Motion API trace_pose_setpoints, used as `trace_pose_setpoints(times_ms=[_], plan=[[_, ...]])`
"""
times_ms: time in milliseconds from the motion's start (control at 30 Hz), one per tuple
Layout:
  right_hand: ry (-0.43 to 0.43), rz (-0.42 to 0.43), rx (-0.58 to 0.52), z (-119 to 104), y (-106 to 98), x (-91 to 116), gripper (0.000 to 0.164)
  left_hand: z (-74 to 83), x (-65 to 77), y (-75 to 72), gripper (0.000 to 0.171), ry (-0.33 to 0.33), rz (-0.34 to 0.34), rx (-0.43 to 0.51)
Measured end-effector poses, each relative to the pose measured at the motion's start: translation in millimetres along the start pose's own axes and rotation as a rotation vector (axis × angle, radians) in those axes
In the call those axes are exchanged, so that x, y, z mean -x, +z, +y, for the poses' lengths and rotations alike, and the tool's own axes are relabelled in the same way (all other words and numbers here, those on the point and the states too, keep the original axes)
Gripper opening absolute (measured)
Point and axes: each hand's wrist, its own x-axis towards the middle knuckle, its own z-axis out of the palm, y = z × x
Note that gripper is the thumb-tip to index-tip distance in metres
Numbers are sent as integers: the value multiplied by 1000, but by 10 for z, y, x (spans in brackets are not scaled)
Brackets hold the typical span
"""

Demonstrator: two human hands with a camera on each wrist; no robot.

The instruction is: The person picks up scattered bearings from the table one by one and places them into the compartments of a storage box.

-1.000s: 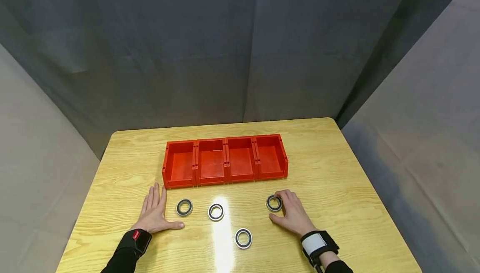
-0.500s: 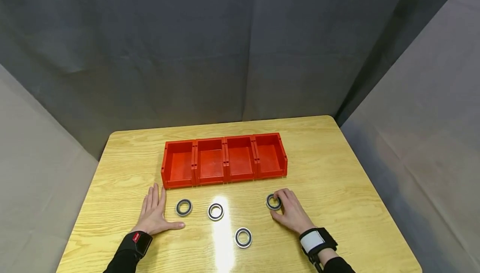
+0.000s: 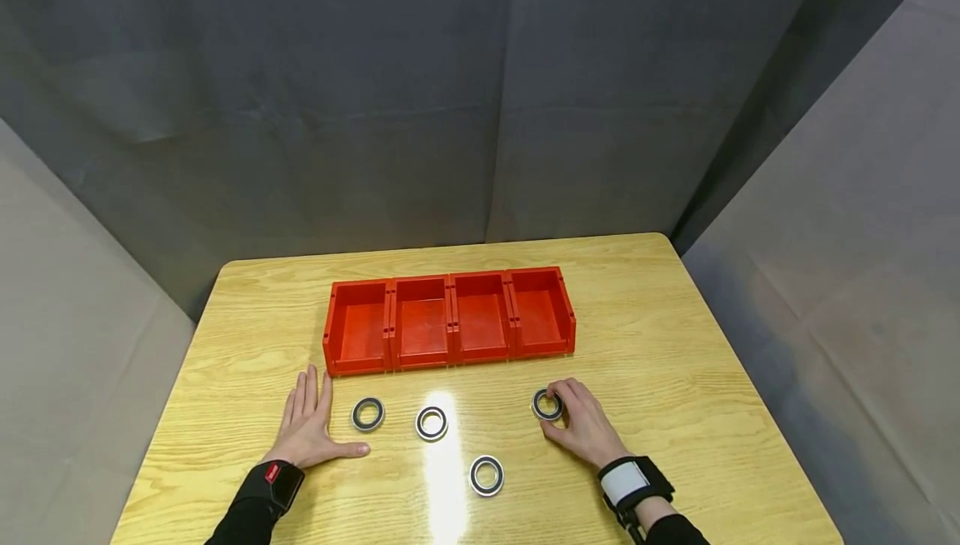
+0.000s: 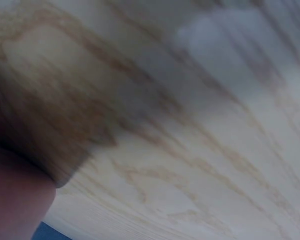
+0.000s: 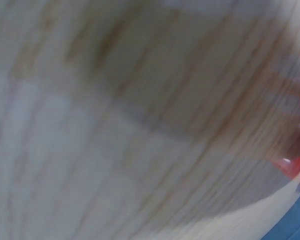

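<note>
A ring (image 3: pixel 537 412) is pinched at the right hand's (image 3: pixel 587 430) fingertips, its thumb brought in against it since a second ago. The left hand (image 3: pixel 306 437) is spread, a second ring (image 3: pixel 357 418) just to its right.

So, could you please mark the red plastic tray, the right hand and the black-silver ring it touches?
Red plastic tray (image 3: pixel 452 318): head view, middle divider.
Right hand (image 3: pixel 586 428): head view, back.
Black-silver ring (image 3: pixel 536 407): head view, left side.

bare tabletop (image 3: pixel 697 416) right of the right hand (image 3: pixel 583 427), red bins (image 3: pixel 452 320) blocking ahead, three rings (image 3: pixel 431 437) lying leftward
</note>
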Motion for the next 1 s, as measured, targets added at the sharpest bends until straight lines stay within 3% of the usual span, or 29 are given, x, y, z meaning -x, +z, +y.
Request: trace_pose_setpoints(times_ms=[200, 533, 1000], plan=[[-12, 14, 10, 8, 8, -5, 47, -28, 3, 39, 154, 27, 27, 29], [-22, 78, 39, 13, -16, -48, 61, 8, -3, -8, 155, -9, -14, -5], [67, 105, 7, -31, -118, -278, 66, 16, 13, -24, 154, -7, -27, -9]])
